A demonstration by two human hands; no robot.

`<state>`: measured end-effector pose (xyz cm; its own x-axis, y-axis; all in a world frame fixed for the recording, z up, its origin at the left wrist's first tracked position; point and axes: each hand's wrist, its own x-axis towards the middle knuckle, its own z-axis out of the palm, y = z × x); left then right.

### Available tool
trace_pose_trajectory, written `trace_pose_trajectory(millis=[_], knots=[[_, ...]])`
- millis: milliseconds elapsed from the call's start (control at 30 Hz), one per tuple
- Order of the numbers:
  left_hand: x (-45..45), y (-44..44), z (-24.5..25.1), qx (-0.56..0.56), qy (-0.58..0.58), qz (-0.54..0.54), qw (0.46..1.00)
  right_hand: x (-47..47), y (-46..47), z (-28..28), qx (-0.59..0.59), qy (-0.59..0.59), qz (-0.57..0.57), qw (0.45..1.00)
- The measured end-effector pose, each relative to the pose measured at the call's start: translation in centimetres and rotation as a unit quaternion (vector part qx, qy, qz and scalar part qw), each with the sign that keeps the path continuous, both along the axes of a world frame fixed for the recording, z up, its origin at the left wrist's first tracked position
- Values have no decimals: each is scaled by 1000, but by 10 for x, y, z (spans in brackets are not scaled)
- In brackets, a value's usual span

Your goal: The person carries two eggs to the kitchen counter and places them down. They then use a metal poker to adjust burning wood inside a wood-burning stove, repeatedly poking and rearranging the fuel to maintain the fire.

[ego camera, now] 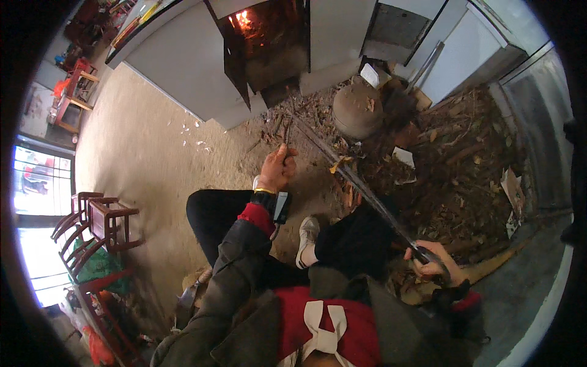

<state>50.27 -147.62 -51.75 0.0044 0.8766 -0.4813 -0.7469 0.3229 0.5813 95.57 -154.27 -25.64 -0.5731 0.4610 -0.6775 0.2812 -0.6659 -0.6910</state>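
Note:
My right hand [435,264] grips the looped handle of long metal fire tongs [369,195]. Their shafts run up and left toward litter on the floor before the stove. A dry yellow leaf [339,164] clings to them about midway. My left hand [278,169] is closed around what looks like a thin twig [286,133], pointing toward the stove. Ahead, flames [243,20] burn inside the open firebox [275,55] of a pale-tiled stove [179,59]. Its dark metal door [236,75] hangs open on the left.
A round, dusty container [357,112] stands right of the firebox opening. Dry leaves and sticks [458,183] heap up along the right wall. A pale pole [426,64] leans by the stove. Wooden chairs [107,220] stand at the left.

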Motion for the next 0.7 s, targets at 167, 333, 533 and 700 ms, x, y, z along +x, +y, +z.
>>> trace_pose_trajectory(millis=[167,333,533,700], knots=[[10,-5,28,69,-97,-22,993,-26,3,-12,42,-46,26,998],[17,9,44,104,-158,7,982,-41,10,-15,53,-24,33,998],[18,29,58,160,-131,30,978,-64,46,-10,85,10,42,995],[15,21,89,165,-52,33,984,-93,89,1,102,52,28,993]])
